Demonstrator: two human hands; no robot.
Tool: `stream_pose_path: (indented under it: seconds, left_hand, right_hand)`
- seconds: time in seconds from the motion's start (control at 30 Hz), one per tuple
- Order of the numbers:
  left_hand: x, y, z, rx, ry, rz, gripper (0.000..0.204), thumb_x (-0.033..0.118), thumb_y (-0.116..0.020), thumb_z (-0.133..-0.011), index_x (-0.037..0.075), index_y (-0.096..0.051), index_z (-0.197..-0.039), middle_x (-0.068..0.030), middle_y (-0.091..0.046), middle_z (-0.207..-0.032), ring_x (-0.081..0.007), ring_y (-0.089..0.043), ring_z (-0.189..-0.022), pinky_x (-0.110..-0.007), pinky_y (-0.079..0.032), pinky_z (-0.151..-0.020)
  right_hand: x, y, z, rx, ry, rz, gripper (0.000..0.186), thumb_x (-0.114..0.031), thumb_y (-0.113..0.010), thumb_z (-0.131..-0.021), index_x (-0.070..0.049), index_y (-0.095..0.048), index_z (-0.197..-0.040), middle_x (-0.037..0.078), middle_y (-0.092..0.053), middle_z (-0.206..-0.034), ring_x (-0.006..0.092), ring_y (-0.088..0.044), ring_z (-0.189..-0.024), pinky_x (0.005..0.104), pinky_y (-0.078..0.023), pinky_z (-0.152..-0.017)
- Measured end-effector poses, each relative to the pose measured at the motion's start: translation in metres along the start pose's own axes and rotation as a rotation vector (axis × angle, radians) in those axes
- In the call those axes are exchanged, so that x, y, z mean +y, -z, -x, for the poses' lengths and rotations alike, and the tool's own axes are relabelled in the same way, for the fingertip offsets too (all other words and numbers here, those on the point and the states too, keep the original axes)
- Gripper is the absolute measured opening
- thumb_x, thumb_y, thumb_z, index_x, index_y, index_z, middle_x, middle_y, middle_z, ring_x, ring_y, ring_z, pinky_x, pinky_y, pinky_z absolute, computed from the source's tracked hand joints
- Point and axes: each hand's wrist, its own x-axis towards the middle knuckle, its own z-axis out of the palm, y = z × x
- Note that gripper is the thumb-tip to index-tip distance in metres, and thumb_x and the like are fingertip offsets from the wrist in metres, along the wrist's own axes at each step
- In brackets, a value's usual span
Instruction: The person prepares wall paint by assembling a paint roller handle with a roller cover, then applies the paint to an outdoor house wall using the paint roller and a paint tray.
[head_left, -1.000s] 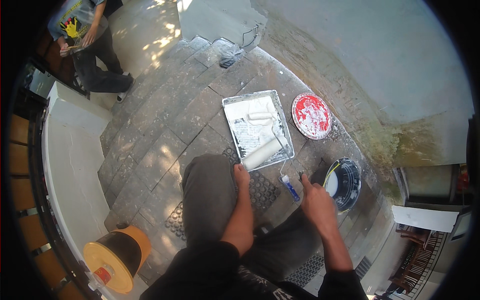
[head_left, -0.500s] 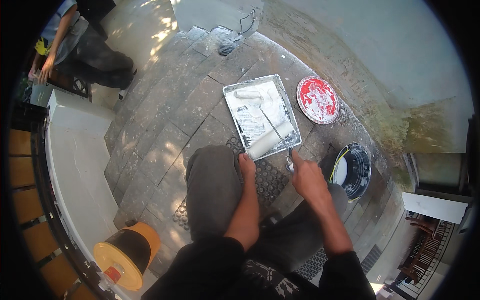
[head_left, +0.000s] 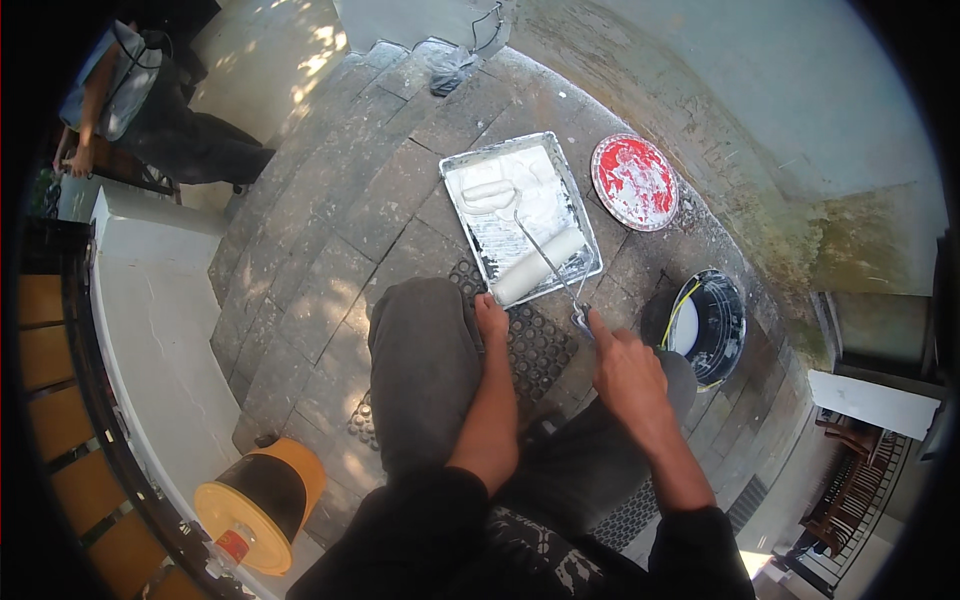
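A paint tray point(head_left: 588, 222) with white paint lies on the paving before me. My left hand point(head_left: 491, 318) is closed on its near left corner. Inside, a small paint roller point(head_left: 488, 197) rests in the paint; its thin wire frame runs back toward me to a handle. My right hand point(head_left: 630, 372) is closed round that handle, index finger stretched along it; the palm hides most of the grip. Beneath the wire, a larger white roller sleeve point(head_left: 537, 268) lies slantwise across the tray's near end.
Right of the tray lie a paint-smeared red lid point(head_left: 635, 182) and a black bucket point(head_left: 722, 335) holding white paint. A yellow-orange bucket point(head_left: 297, 478) stands at the lower left, by a low white wall point(head_left: 150, 290). Another person point(head_left: 165, 120) stands far left. A grey plastic bag point(head_left: 452, 72) lies near the wall.
My right hand has drawn back toward me, and the small roller has slid nearer through the tray. My left hand stays at the corner. The other person's arms have shifted.
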Motion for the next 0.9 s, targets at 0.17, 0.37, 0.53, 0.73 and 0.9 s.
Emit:
stream_pose_path:
  seconds: [0.17,0.37,0.53,0.73,0.9]
  left_hand:
    - [-0.003,0.001,-0.006,0.054,-0.035,0.033,0.033,0.032,-0.037,-0.094,0.003,-0.052,-0.101,-0.0247,-0.059,-0.099,-0.0436,-0.054,-0.092,-0.047,-0.041,-0.08]
    - [0.001,0.003,-0.002,0.063,-0.057,0.031,0.034,0.032,-0.037,-0.094,0.002,-0.051,-0.1,-0.0246,-0.059,-0.099,-0.0431,-0.054,-0.092,-0.047,-0.041,-0.08]
    - [0.012,-0.002,0.01,0.002,-0.032,0.015,0.033,0.031,-0.037,-0.094,0.001,-0.051,-0.098,-0.0251,-0.058,-0.099,-0.0439,-0.054,-0.091,-0.048,-0.041,-0.078]
    - [0.001,0.008,0.001,0.06,-0.049,0.026,0.033,0.029,-0.037,-0.094,0.0,-0.051,-0.096,-0.0263,-0.057,-0.096,-0.0439,-0.053,-0.091,-0.048,-0.04,-0.078]
    - [0.01,-0.004,0.009,-0.011,-0.037,0.1,0.032,0.027,-0.036,-0.095,-0.002,-0.049,-0.094,-0.0274,-0.056,-0.094,-0.0436,-0.053,-0.089,-0.046,-0.039,-0.078]
  right_hand:
    - [-0.009,-0.006,-0.011,-0.06,0.008,0.044,0.056,-0.005,-0.051,-0.078,-0.004,-0.041,-0.134,0.026,-0.06,-0.096,0.0412,-0.063,-0.079,0.048,-0.052,-0.07]
    - [-0.021,-0.005,-0.032,-0.045,0.096,0.073,0.053,-0.005,-0.05,-0.081,-0.004,-0.041,-0.133,0.025,-0.06,-0.097,0.0395,-0.064,-0.08,0.0464,-0.052,-0.07]
    - [-0.015,-0.016,-0.037,0.02,0.012,0.056,0.058,-0.004,-0.051,-0.077,-0.008,-0.042,-0.134,0.022,-0.06,-0.093,0.0404,-0.063,-0.08,0.0474,-0.051,-0.072]
    - [-0.01,-0.005,-0.021,-0.077,0.007,0.076,0.058,-0.004,-0.052,-0.078,-0.008,-0.041,-0.134,0.023,-0.06,-0.093,0.0412,-0.062,-0.08,0.0474,-0.051,-0.072]
    - [-0.009,-0.029,-0.044,0.027,-0.005,0.026,0.057,-0.003,-0.05,-0.079,-0.008,-0.041,-0.135,0.024,-0.06,-0.093,0.0416,-0.062,-0.081,0.0485,-0.05,-0.073]
